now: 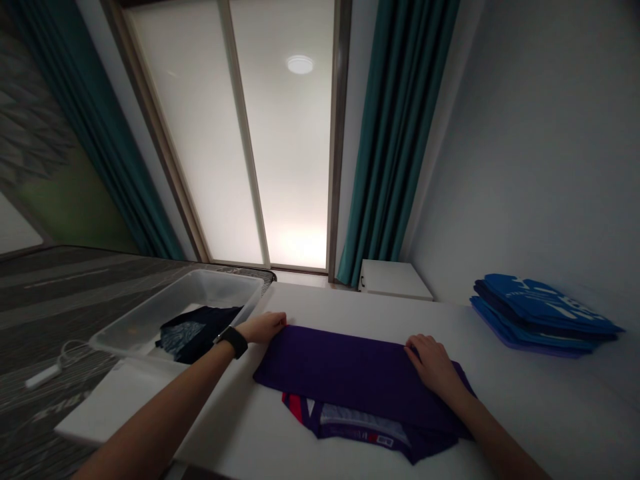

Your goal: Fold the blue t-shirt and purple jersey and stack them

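A purple shirt [350, 373] lies partly folded on the white table [550, 413], its collar and a red patch showing at the near edge. My left hand [264, 327], with a dark watch on the wrist, grips the fabric's far left corner with closed fingers. My right hand [433, 363] rests on the far right part of the fold, fingers curled down onto the cloth.
A clear plastic bin [150, 320] with dark clothes inside stands at the table's left end. A stack of folded blue shirts [540, 313] lies at the right by the wall. A small white cabinet [395, 280] and teal curtains stand beyond the table.
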### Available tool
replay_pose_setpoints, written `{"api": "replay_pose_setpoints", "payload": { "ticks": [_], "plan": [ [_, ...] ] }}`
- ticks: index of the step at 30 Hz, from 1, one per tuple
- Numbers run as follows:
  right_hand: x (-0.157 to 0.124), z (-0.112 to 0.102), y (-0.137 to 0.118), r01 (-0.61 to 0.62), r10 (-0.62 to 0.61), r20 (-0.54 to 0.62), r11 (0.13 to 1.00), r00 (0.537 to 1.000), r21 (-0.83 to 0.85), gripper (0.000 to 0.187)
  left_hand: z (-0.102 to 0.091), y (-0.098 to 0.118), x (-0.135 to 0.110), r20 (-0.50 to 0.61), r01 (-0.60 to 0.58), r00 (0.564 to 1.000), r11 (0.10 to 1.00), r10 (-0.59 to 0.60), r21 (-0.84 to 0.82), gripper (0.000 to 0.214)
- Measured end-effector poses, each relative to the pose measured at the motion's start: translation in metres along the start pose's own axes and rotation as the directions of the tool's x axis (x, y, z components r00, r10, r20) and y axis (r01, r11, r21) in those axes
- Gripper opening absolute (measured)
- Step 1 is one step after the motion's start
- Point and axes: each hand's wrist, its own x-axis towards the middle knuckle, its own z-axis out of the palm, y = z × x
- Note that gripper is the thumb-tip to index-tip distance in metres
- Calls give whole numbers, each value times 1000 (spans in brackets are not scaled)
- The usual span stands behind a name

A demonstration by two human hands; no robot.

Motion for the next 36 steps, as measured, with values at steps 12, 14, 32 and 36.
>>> {"api": "replay_pose_setpoints", "payload": {
  "ticks": [12, 14, 32, 36],
  "plan": [
    [25, -46, -176, 328, -351, 76, 920, 933, 215, 15, 12, -6, 5, -52, 83, 994, 986, -92, -143, 25],
    [33, -43, -218, 392, -423, 93, 887, 901, 244, 8, 14, -9, 6, -49, 91, 994, 979, -102, -184, 27],
    [43, -16, -284, 463, -474, 17, 867, 881, 186, 11, 30, -10, 8, -70, 171, 977, 932, -204, -318, 21],
    [38, -12, -285, 506, -532, 69, 832, 844, 228, 12, 30, -8, 8, -50, 195, 974, 930, -221, -312, 32]
  ]
}}
